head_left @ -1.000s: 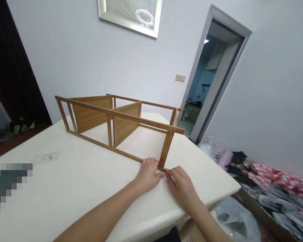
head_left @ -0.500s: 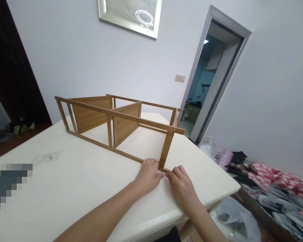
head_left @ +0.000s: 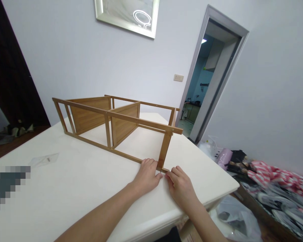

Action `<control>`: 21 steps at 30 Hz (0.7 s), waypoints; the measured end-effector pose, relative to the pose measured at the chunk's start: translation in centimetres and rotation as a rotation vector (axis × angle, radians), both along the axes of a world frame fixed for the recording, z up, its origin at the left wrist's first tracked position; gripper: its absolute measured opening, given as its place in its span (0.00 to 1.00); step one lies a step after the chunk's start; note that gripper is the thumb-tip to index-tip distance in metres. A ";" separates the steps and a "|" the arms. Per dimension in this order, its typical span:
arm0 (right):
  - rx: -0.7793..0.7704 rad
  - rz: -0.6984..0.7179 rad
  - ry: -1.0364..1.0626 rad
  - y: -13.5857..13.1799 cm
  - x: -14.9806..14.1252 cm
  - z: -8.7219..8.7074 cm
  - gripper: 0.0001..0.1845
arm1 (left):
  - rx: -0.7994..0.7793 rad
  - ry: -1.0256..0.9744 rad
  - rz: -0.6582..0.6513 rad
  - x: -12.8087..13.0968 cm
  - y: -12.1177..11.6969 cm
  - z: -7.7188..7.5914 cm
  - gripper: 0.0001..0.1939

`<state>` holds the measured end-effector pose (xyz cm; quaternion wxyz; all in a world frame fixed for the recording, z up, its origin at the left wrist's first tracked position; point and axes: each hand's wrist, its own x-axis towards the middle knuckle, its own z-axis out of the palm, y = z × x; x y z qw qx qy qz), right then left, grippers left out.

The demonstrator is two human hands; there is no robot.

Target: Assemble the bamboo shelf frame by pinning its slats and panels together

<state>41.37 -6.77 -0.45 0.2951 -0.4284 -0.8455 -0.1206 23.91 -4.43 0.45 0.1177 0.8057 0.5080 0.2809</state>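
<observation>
A wooden shelf rack (head_left: 126,156) lies on its side on the white table (head_left: 73,188), with two slatless panels (head_left: 125,122) standing across its frame. My left hand (head_left: 146,175) is closed over the near lower rail, just left of the end crosspiece (head_left: 164,149). Its thumb points toward the rail's end. Beside it, my right hand (head_left: 180,185) is closed in a pinch at the rail's end joint. A tiny grey glint shows between the two hands, too small to name, and the right fingertips hide most of what they pinch.
A clear plastic bag (head_left: 44,160) with a small piece in it lies on the table's left. A blurred dark patch (head_left: 7,183) covers the left edge. Right of the table are a white plastic bag (head_left: 238,215), striped cloth (head_left: 275,176) and a pink roll (head_left: 224,158).
The whole view has shifted slightly. My right fingertips have moved a little at the rail's end, and a small grey glint now shows there. My left hand keeps its hold.
</observation>
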 end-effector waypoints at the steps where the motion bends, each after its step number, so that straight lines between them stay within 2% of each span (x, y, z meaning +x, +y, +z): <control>1: -0.004 -0.007 -0.003 0.0 0.0 0.0 0.14 | -0.001 -0.003 -0.001 0.0 0.0 0.0 0.07; 6: -0.030 -0.032 0.037 -0.1 0.1 0.2 0.11 | 0.015 -0.016 -0.006 0.0 0.2 -0.3 0.07; 11: -0.096 0.054 0.169 0.0 0.0 0.7 0.11 | -0.011 -0.084 -0.037 -0.3 0.4 -0.7 0.08; 17: -0.223 0.082 0.213 0.5 0.5 0.9 0.11 | -0.070 -0.239 -0.058 -0.7 0.5 -0.9 0.16; 21: -0.318 0.129 0.170 0.8 0.9 1.8 0.11 | -0.070 -0.293 -0.079 -0.9 0.5 -0.8 0.19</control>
